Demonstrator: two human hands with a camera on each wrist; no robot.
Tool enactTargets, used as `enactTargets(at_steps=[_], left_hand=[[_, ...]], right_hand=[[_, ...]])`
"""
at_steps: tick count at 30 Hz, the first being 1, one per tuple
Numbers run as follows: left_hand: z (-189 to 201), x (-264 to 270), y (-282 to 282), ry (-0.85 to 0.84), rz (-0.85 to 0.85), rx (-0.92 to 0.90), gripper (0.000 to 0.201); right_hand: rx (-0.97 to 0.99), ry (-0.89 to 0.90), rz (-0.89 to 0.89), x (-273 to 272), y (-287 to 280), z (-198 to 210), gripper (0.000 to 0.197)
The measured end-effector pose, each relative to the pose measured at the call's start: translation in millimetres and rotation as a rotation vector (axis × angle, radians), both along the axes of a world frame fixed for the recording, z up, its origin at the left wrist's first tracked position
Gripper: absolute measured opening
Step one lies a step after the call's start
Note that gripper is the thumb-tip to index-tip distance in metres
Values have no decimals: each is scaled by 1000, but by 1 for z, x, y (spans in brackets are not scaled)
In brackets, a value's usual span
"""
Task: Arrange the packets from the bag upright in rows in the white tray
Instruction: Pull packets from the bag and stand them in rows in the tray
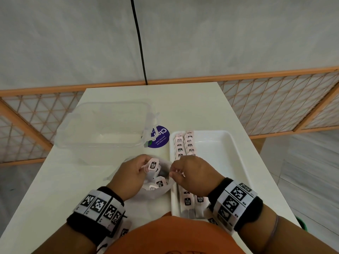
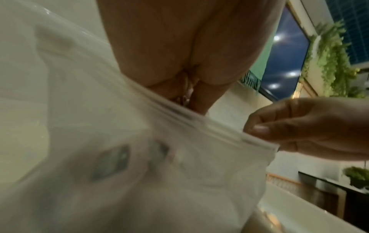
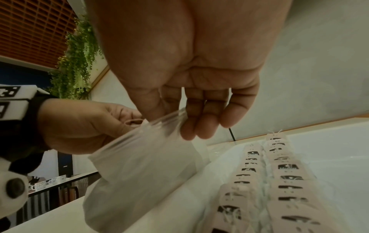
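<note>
Nearest, two rows of packets (image 1: 189,200) stand upright along the left side of the tray (image 1: 236,158). Just left of the tray the bag (image 1: 157,189) sits on the table (image 1: 192,107), more packets inside. The right hand (image 1: 190,173) pinches the bag's rim nearest the tray; the left hand (image 1: 128,176) pinches the opposite rim together with one packet (image 1: 153,164). Beyond the bag, left of the tray, lies a clear box (image 1: 102,125).
</note>
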State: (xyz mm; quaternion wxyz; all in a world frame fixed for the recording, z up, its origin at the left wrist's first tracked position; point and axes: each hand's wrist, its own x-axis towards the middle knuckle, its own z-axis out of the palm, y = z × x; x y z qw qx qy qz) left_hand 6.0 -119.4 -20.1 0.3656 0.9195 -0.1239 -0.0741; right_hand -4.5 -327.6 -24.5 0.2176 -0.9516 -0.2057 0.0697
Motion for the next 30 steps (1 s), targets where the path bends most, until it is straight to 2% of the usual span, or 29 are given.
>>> enactTargets(at_steps=[2,4,7,12,17,19,21,24,30], left_hand=[[1,1,2,58,19,-85,22],[3,1,2,96,14,-148,19],[6,0,-2,86,-27,-149,15],[7,-2,-5,67,-13,-156,11],[6,2,0,115,-8,-166,24],[6,3,-1,132,37,-224,23],[8,3,-3,128,82,-300,19],[12,3,-6,127,123,-390,14],[11,6,0,167,175,-400,22]], right_hand=[[100,-12,-31,0,2,3,23],[178,-15,-55,0,6,7,31],[266,-34,-84,4,12,10,40],[367,-101,-60,9,15,15,12],[451,-17,-179,11,9,14,9],[482,44,-166,10,8,15,7],[487,80,-127,9,9,16,13],[498,64,-107,9,12,16,3],[749,176,-287,16,-1,28,13]])
